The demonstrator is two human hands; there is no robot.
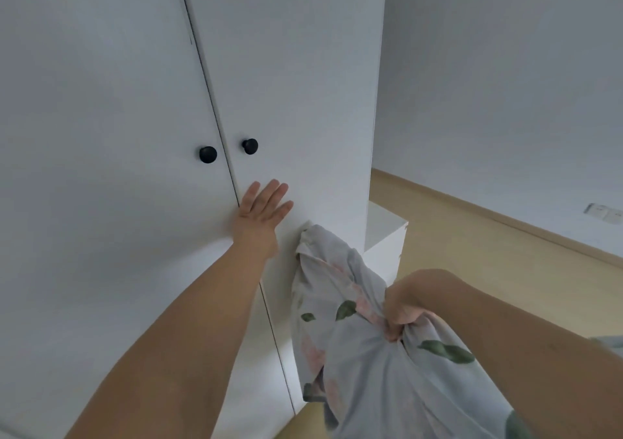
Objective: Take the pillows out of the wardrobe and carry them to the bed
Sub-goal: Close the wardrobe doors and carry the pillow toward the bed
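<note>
A person's left hand (pixel 261 208) lies flat, fingers straight, on the right door of a closed white wardrobe (pixel 286 68). Their right hand (pixel 403 310) clenches a bunched pillow (pixel 364 364), pale grey with pink flowers and green leaves, hanging beside the wardrobe.

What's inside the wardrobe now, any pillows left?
Cannot tell: both wardrobe doors are shut, left hand flat on the right door. The only pillow visible is outside, gripped by the right hand.
</note>
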